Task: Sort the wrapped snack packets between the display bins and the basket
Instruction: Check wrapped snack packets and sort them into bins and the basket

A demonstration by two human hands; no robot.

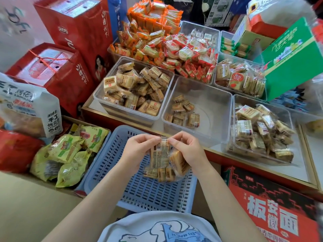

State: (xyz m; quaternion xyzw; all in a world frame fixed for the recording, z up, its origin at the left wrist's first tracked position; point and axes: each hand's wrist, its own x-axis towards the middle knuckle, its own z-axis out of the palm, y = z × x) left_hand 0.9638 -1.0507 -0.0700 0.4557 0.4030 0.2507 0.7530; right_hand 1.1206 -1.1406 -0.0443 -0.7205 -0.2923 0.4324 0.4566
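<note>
Tan clear-wrapped packet (pixel 160 152), barcode up

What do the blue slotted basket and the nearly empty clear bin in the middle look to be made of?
Blue slotted basket: likely moulded plastic, matt, judging by its uniform colour and regular slots. Nearly empty clear bin: apparently rigid transparent plastic, glossy; the packets show through its walls.

middle bin (pixel 216 102) half bare, neighbours heaped

Bare forearms; a pale blue-grey T-shirt (pixel 157 227) printed with a white-and-blue animal graphic
</note>
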